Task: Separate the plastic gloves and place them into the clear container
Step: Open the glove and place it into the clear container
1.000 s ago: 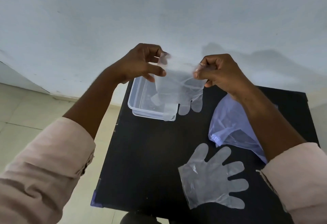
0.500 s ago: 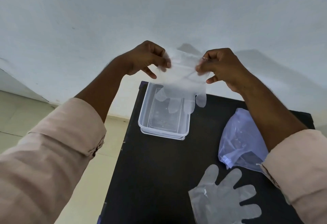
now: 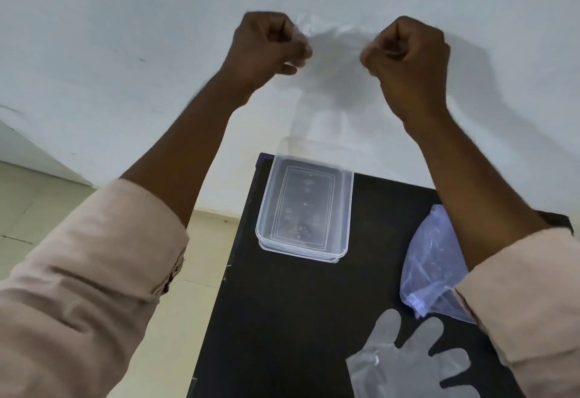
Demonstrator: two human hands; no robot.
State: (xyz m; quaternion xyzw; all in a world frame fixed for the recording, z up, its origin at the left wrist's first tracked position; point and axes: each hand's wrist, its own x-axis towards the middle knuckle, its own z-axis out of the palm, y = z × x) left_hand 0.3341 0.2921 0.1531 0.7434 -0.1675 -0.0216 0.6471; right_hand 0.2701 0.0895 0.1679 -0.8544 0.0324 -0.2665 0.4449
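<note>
Raised high in front of the white wall, my left hand (image 3: 266, 42) and my right hand (image 3: 408, 55) are both fists pinching the top edge of a thin clear plastic glove (image 3: 326, 83). The glove hangs between them, stretched and nearly invisible against the wall, its fingers pointing down above the clear container (image 3: 345, 209). The container stands empty at the far left of the black table (image 3: 298, 319). A second clear glove (image 3: 411, 363) lies flat, fingers spread, at the table's near right.
A bluish plastic bag (image 3: 433, 259) lies crumpled on the table's right side, partly under my right forearm. Beige tiled floor (image 3: 37, 203) shows left of the table. The white wall (image 3: 125, 36) rises just behind the table's far edge.
Both hands rose higher and pulled further apart, stretching the held glove wider. The glove now hangs above the container instead of in front of it.
</note>
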